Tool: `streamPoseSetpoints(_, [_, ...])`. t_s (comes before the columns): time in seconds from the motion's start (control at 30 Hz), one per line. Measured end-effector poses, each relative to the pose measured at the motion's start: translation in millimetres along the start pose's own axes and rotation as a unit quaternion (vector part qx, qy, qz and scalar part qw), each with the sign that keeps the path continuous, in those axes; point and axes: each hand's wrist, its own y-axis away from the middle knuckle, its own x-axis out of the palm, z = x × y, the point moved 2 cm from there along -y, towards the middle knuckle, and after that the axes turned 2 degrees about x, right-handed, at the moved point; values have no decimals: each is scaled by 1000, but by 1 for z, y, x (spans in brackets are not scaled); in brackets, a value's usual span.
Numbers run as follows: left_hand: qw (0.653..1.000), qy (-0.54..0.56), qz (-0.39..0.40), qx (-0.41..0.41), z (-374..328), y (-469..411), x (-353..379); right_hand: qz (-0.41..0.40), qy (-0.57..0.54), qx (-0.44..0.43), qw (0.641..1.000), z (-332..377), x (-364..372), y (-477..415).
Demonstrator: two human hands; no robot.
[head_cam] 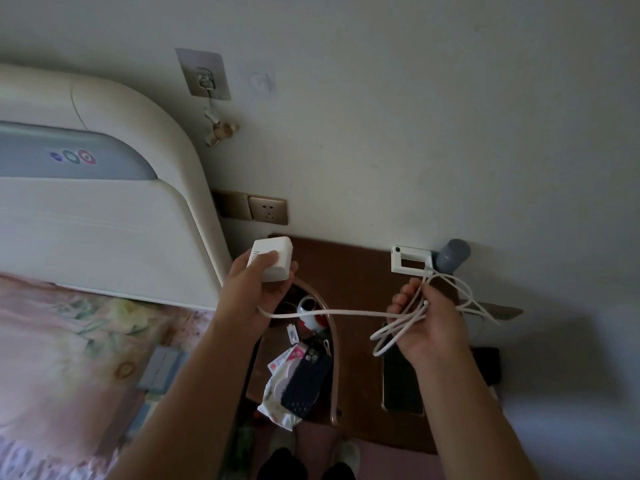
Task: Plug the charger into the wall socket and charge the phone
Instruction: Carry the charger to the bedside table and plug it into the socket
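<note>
My left hand (254,289) holds a white charger block (273,259) just below the gold wall socket (268,211), a short gap between them. A white cable (346,311) runs from under that hand across to my right hand (426,323), which grips several loose loops of it. The phone (401,382) lies flat and dark on the brown nightstand (349,271), partly under my right hand. The cable's free end is hidden among the loops.
A cream headboard (104,209) and the bed stand at left. On the nightstand are a white framed object (410,259), a grey cylinder (452,254), a dark dotted phone case (304,386) and packets. An adhesive hook (204,76) hangs on the wall above.
</note>
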Motion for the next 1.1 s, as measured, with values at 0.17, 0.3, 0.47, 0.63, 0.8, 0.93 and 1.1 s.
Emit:
streamPoseSetpoints(0.17, [995,73,47,-54,-13,-21,-3,-2,11,1,1000,-15,24,-2])
streamPoseSetpoints(0.3, [996,52,53,-54,-20,-41,-10,-12,16,12,1000,-29,38,-12])
streamPoseSetpoints(0.47, [989,-135,49,20,-20,-75,-18,-32,31,26,999,-45,43,-33])
streamPoseSetpoints(0.63, [966,-245,14,87,-12,-112,-26,-55,43,28,997,-58,46,-53])
streamPoseSetpoints(0.8, [953,-279,-11,117,-3,-151,-35,-64,32,29,997,-65,52,-73])
streamPoseSetpoints(0.93, [948,-287,-31,136,1,-175,-34,-65,29,32,997,-69,56,-86])
streamPoseSetpoints(1.1, [945,-293,-41,138,5,-198,-30,-80,32,44,995,-73,57,-97])
